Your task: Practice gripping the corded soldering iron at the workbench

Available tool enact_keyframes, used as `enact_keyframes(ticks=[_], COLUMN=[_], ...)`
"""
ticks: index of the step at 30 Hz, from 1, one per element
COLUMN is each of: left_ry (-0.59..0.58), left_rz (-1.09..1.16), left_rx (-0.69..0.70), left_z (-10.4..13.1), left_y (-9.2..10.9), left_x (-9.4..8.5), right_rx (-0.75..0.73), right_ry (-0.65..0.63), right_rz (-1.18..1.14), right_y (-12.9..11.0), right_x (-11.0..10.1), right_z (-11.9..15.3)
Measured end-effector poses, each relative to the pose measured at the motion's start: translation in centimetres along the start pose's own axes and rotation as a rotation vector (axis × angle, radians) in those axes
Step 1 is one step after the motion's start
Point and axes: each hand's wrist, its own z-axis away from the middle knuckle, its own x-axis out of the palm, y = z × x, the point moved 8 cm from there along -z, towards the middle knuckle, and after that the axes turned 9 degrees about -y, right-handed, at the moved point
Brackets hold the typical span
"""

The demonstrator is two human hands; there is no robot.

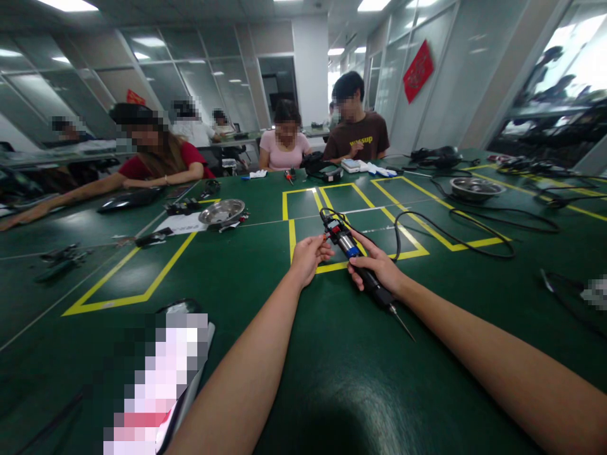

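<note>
My right hand [377,262] is wrapped around an electric screwdriver [367,272], a black tool with a silver and blue band. Its thin metal bit points down toward me on the right, and its cable end faces away. Beside the cable end, my left hand [310,258] is closed in a pinch. A tiny reddish bit shows at its fingertips, too small to name; whether it belongs to the screwdriver I cannot tell. A black cable [417,215] loops over the table to the right.
Yellow tape [303,272] marks rectangles on the green table [341,385]. Metal bowls stand left [222,213] and right [477,188]. A blurred-out screen device [161,385] lies at the lower left. Several people sit across the table, near white gloves [379,169] and dark cabled gear [436,157].
</note>
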Motion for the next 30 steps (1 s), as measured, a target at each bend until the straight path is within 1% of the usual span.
enact_keyframes(ticks=[10, 21, 30], left_ry=[0.001, 0.011, -0.018], left_rz=[-0.034, -0.002, -0.028], left_rx=[-0.036, -0.022, -0.049], left_z=[0.23, 0.38, 0.46], left_y=[0.18, 0.46, 0.45], left_x=[0.33, 0.33, 0.66], right_rx=[0.003, -0.003, 0.015], right_ry=[-0.002, -0.022, -0.029], right_rz=[0.010, 0.020, 0.028], right_y=[0.02, 0.15, 0.00], right_x=[0.09, -0.06, 0.17], right_z=[-0.04, -0.14, -0.02])
